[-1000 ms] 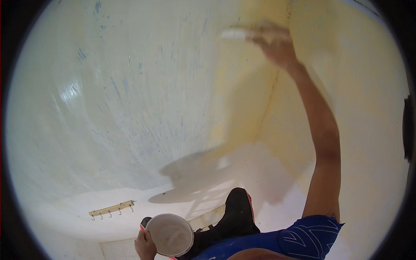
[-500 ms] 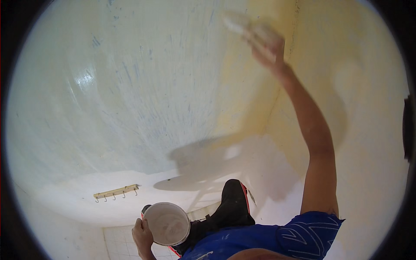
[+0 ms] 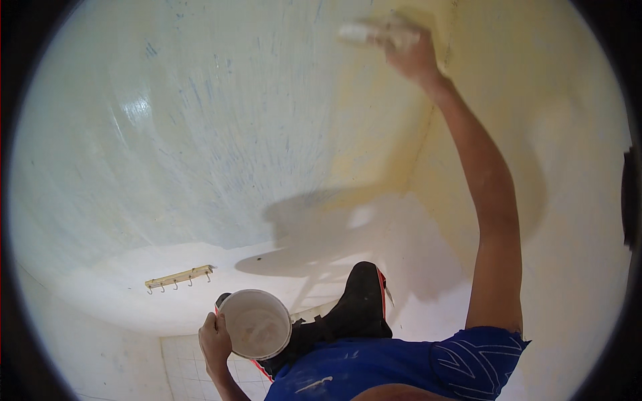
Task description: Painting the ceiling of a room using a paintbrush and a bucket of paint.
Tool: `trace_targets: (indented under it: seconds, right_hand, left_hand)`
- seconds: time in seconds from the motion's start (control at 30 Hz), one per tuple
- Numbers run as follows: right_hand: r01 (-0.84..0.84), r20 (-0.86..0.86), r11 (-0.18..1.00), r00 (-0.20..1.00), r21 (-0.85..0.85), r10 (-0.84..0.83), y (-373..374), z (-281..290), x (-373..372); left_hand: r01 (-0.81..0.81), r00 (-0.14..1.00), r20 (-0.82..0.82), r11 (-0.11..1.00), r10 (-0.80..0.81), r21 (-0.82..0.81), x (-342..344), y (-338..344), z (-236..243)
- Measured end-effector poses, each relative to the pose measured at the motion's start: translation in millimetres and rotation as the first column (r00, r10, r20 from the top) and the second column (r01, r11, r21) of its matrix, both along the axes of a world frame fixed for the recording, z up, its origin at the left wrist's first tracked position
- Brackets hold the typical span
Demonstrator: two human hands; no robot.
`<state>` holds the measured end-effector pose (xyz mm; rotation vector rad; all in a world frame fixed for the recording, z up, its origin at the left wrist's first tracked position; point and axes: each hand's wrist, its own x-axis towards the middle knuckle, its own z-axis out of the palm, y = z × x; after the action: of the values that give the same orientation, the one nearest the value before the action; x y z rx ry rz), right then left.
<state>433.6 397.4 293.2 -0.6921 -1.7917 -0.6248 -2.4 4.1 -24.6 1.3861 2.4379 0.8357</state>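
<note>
My right hand (image 3: pixel 414 59), raised high near the corner, is closed round the handle of a paintbrush (image 3: pixel 359 32). Motion smears the brush; its whitish head points left, close over the wall (image 3: pixel 287 80), and whether it touches cannot be made out. Low down, my left hand (image 3: pixel 215 341) grips the left rim of a round white bucket (image 3: pixel 242 313). The bucket is held in front of my legs, tipped so its inside shows, with a whitish coating on its wall and bottom.
Two walls meet at a corner on the right, yellowish above and white lower down. A hook rail (image 3: pixel 179 275) is fixed low on the left wall. My shadow falls across the corner. White tiles (image 3: pixel 184 364) show below, and a dark object (image 3: pixel 628 200) at the right edge.
The brush has swung lower and leftward, now lying nearly level. My left hand and the bucket sit slightly higher in view, and the whole view has shifted a little.
</note>
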Motion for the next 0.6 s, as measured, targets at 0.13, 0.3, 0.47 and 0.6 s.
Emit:
trace_targets:
  seconds: [0.13, 0.3, 0.47, 0.6]
  right_hand:
    - [0.196, -0.189, 0.967, 0.968, 0.165, -0.164, 12, 75, -3]
    - [-0.092, -0.357, 0.966, 0.934, -0.242, -0.001, -30, 55, -35]
    - [-0.064, 0.291, 0.891, 0.954, 0.45, -0.079, -9, -78, -32]
    - [-0.206, 0.025, 0.895, 0.972, -0.396, 0.235, -39, -157, -41]
  left_hand:
    - [0.009, 0.999, 0.038, 0.999, -0.011, 0.038, 6, 2, -2]
    - [-0.012, 0.999, -0.03, 1.0, 0.013, 0.016, -8, -11, -25]
    - [-0.017, 1.0, 0.021, 1.0, 0.017, 0.014, -19, -14, -26]
    - [0.004, 0.998, 0.057, 1.0, -0.005, 0.021, -25, -4, -23]
